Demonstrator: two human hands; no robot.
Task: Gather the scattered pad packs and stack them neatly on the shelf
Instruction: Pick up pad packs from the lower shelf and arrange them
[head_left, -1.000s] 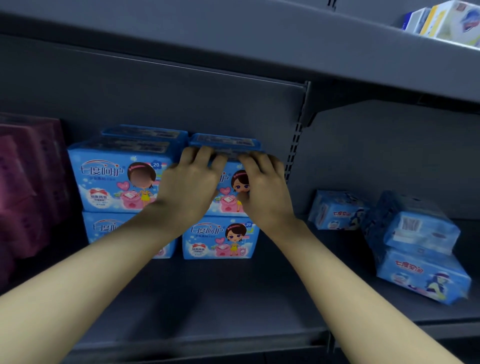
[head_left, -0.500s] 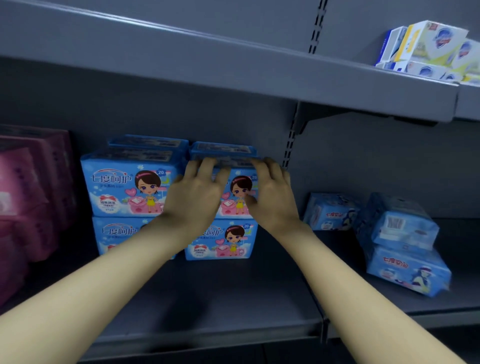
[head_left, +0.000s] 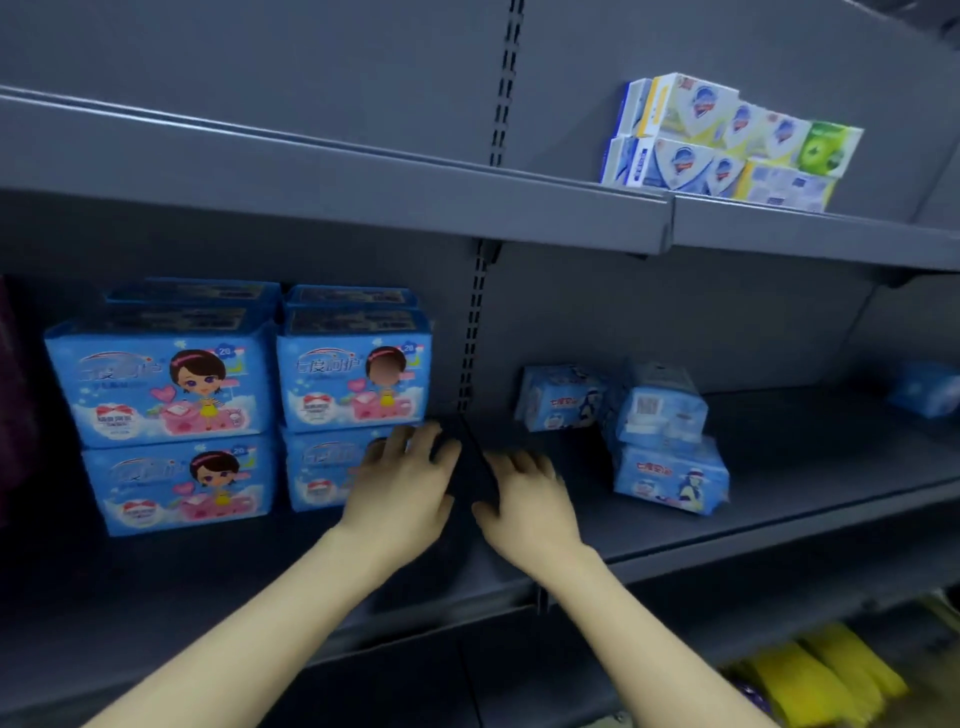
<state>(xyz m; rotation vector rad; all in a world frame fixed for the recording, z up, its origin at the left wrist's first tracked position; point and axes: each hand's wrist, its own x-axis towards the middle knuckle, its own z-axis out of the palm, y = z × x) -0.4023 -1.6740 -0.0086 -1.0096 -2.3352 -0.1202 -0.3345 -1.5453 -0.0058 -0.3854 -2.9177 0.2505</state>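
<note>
Pad packs: none in my grasp. Left hand (head_left: 402, 483) has its fingers spread and relaxed and holds nothing. It lies in front of the lower right pack (head_left: 322, 467) of the stack, fingertips up near that pack's top edge; contact or not, cannot tell. Right hand (head_left: 530, 499) is likewise loose and empty, just beside the left with a narrow gap between the thumbs. The seam (head_left: 480, 457) between two boards of the shelf (head_left: 779, 499) runs through that gap.

Stack (head_left: 161, 384), left of my hands: blue packs two high and two across, fronts flush, more packs behind. Its right edge is near the slotted upright (head_left: 470, 338). Bare board lies in front of it, out to the shelf lip.

Loose packs, right of my hands:
- Small pack (head_left: 558, 397) sits tilted near the back wall.
- Askew pack (head_left: 662, 408) lies on top of the bottom pack (head_left: 670, 478), whose front corner nears the lip.
- Far pack (head_left: 927, 395) sits at the right edge, blurred.

Bare board separates my right hand from the pile, and a wider stretch separates the pile from the far pack.

Upper shelf (head_left: 332, 187) overhangs all this, with soap boxes (head_left: 727, 140) on it at right. Yellow items (head_left: 831, 670) show below, indistinct.
</note>
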